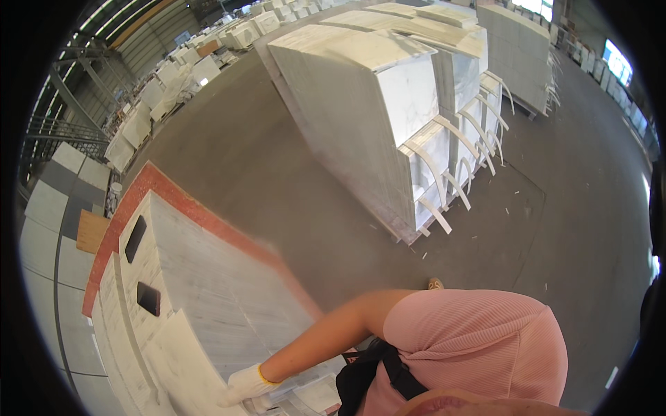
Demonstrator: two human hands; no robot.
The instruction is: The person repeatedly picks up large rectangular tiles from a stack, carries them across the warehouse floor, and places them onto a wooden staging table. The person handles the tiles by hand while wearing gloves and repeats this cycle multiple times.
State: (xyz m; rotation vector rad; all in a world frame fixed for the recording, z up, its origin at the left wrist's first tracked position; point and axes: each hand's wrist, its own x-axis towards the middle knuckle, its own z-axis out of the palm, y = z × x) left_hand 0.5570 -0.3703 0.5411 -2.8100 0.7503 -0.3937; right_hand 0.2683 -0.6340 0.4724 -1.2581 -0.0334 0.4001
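the left hand [244, 385], in a white glove with a yellow cuff, lies near the bottom edge with its fingers spread flat and pressed down on the near end of a stack of white marble slabs [208, 291]; it grips nothing. the bare forearm runs up and right from it to a pink ribbed top [479, 347] that fills the near right, with a black strap [378, 374] hanging at its left side. the right hand cannot be seen. the slabs stand on edge, packed side by side, running from the hand toward the far left, and two dark rectangular openings [142, 267] show in the slabs on the left side. a red strip [201, 211] runs along the right side of the stack. past it lies bare grey concrete floor [291, 187]. farther off, in the middle, stands a tall pallet of white marble slabs [374, 104] with pale straps [444, 180] on its right face. more stone stacks [180, 76] crowd the far left by the wall.
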